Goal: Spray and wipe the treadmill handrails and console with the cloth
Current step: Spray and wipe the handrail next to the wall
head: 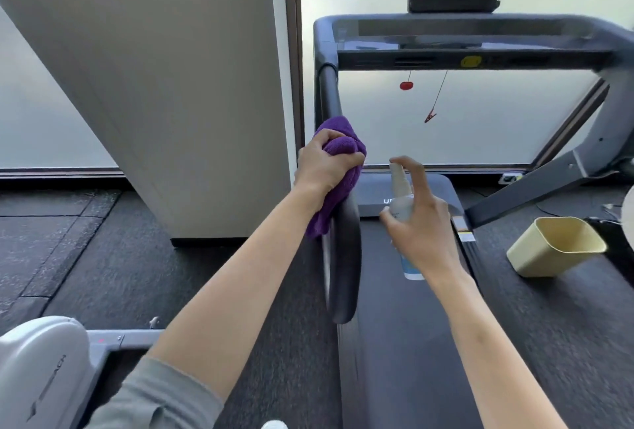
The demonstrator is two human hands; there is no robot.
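While the left hand [320,168] clutches a bunched purple cloth [338,168] against the treadmill's left handrail [346,250], the right hand [423,223] grips a white spray bottle [403,202] just beside that rail, one finger on its nozzle. Beyond the rail stands the console [470,41], with a red safety key [406,85] and clip cord [435,103] dangling below; a white pillar [178,92] crowds the rail's outer side, and a yellow bin [554,245] sits well apart across the belt

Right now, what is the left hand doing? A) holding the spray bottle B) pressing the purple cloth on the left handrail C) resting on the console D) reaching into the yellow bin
B: the left hand grips the purple cloth wrapped against the left handrail, while the right hand holds the spray bottle.
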